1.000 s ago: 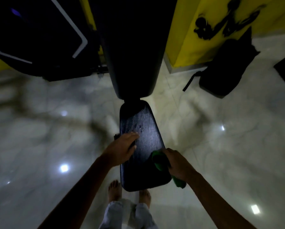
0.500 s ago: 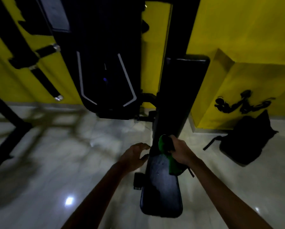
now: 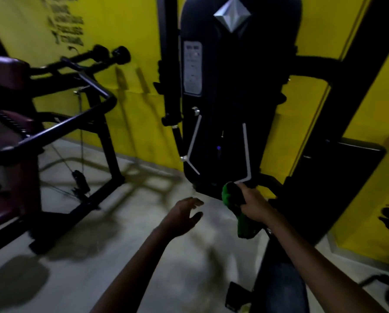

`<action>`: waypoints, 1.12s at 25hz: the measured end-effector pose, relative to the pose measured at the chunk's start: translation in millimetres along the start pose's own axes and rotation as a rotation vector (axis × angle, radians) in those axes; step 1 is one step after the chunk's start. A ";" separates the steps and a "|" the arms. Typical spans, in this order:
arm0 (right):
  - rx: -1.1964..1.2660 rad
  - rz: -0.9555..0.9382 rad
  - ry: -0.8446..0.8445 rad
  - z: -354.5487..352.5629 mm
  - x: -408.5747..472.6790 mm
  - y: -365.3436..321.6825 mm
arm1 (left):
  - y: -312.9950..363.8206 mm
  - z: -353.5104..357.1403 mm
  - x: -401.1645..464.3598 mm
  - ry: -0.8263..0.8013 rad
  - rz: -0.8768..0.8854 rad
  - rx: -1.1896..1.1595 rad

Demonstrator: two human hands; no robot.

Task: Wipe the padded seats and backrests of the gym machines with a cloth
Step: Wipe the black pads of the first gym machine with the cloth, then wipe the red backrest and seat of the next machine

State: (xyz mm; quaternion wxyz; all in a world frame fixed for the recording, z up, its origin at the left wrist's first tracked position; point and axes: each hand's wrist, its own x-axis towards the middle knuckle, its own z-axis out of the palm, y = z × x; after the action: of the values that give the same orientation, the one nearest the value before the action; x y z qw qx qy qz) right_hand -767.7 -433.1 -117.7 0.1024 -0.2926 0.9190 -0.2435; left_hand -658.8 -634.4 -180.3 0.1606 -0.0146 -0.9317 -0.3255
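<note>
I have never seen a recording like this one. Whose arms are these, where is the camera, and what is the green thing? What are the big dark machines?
There is one picture, taken by a camera worn on a person's head, looking forward and down. So the two arms coming up from the bottom edge are that person's own.

The right hand grips a green cloth, bunched up, in front of the foot of a tall black weight machine. The left hand is open, fingers spread, holding nothing above the pale floor.

At the bottom right, partly under the right arm, is a dark padded seat. On the left stands another gym machine with a black frame and maroon pads. The walls are yellow. The room is dim and the picture is blurred, so small details cannot be read.
</note>
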 end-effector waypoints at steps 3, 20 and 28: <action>0.018 -0.079 0.004 23.8 11.1 -68.3 | -28.9 -61.8 -40.0 0.096 -0.061 0.043; 0.063 -0.537 -0.265 197.2 51.7 -417.4 | -160.8 -330.5 -268.5 0.535 -0.534 0.204; 0.083 -0.761 -0.436 318.5 84.6 -565.8 | -248.2 -407.6 -344.3 0.704 -0.783 0.241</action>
State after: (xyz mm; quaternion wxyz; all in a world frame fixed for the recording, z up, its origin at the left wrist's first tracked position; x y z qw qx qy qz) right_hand -454.6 -1008.1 -108.5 0.2087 -0.6503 0.6923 -0.2331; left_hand -247.0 -1052.4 -135.8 0.3304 0.4621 -0.7881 -0.2369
